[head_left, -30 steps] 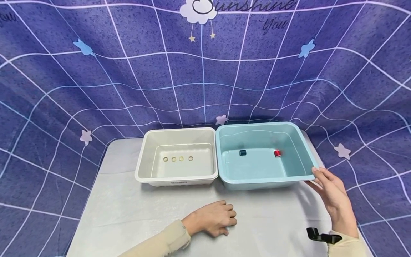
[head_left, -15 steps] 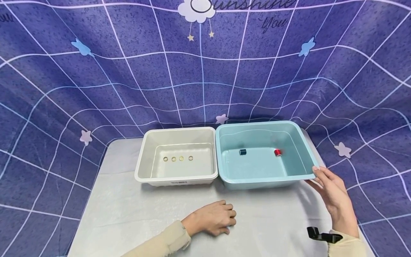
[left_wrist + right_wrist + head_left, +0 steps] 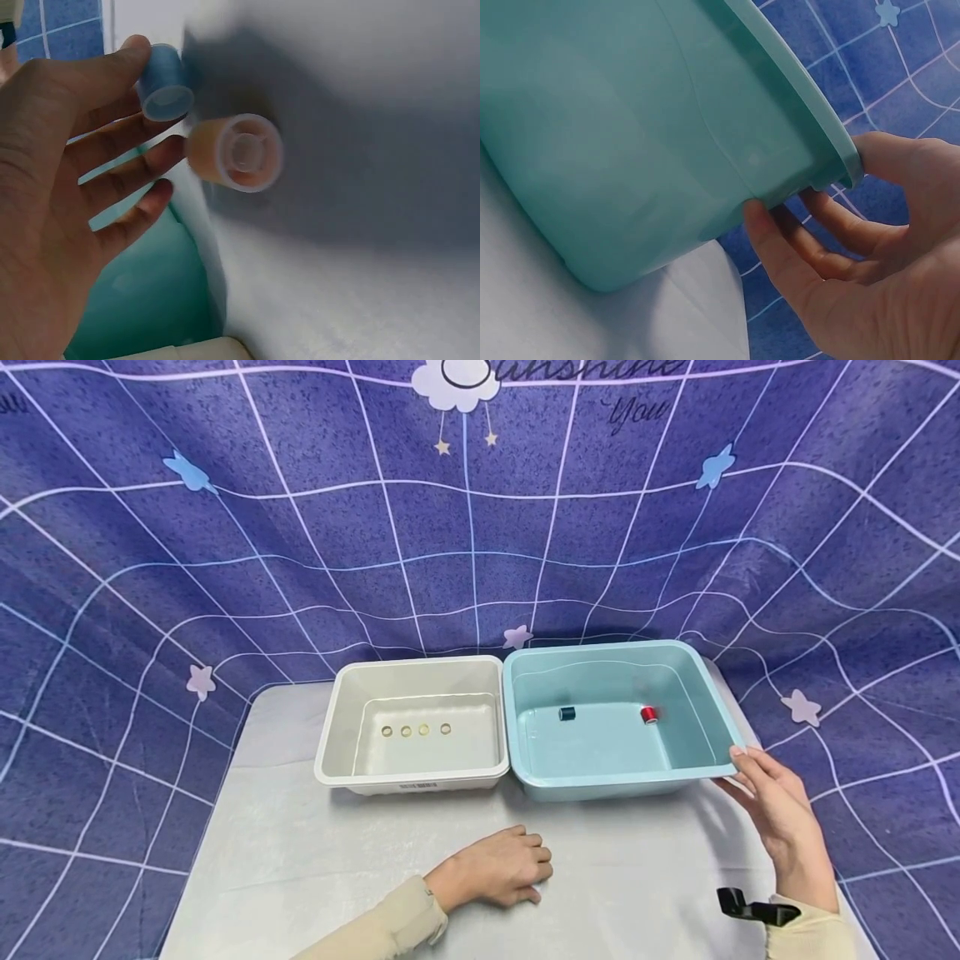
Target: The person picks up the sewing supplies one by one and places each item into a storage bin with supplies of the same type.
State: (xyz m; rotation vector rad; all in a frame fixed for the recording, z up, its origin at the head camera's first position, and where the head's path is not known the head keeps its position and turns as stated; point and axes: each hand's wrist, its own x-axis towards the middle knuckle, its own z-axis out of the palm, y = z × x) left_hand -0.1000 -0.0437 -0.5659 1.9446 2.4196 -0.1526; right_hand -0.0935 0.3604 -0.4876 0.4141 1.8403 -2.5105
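My left hand [image 3: 498, 867] is low over the table in front of the tubs, palm hidden in the head view. In the left wrist view its thumb and index finger pinch a light blue thread spool [image 3: 163, 84]. An orange thread spool [image 3: 238, 152] with a translucent rim stands by the middle fingertips; whether they touch it I cannot tell. My right hand [image 3: 783, 814] grips the front right corner of the light blue tub [image 3: 622, 783], thumb on the rim and fingers below. Inside that tub lie a dark blue spool [image 3: 567, 714] and a red spool [image 3: 649, 715], apart.
A white tub [image 3: 420, 777] stands against the blue tub's left side, with several small yellowish rings in a row on its floor. Both tubs sit at the back of the white-covered table [image 3: 300, 852]. A purple gridded curtain [image 3: 420, 527] hangs behind and around it.
The head view has shifted very slightly. My left thumb has moved a little outward at the front of the hand. The right hand keeps its hold on the tub corner.
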